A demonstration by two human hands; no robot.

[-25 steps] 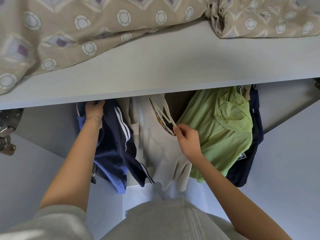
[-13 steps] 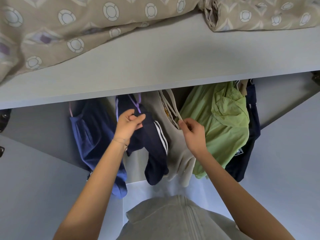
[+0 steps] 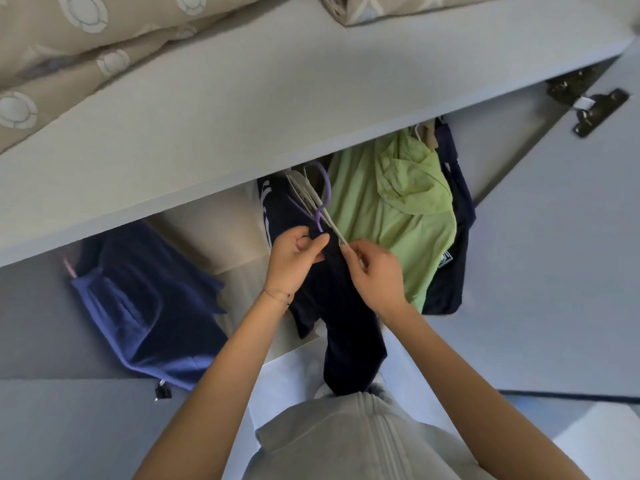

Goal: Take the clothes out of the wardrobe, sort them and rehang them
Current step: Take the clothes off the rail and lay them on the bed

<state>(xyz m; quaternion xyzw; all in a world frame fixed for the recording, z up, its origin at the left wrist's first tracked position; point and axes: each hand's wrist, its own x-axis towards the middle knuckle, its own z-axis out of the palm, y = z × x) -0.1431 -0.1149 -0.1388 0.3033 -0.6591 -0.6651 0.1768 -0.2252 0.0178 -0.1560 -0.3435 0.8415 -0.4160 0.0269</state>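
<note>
Two hands: my left hand (image 3: 294,261) and my right hand (image 3: 377,275), close together under the shelf's front edge.
Left fingers: curled, pinching the navy top (image 3: 349,327) just beneath its purple hanger (image 3: 325,195).
Right fingers: pinching a pale hanger (image 3: 306,195) by its arm, beside it.
Navy top: hangs between the blue garment (image 3: 149,306) and the green shirt (image 3: 388,220).
Dark garment (image 3: 457,237): touching the green shirt's right side.
Shelf (image 3: 259,109): patterned bedding (image 3: 86,46) at its back left corner.
</note>
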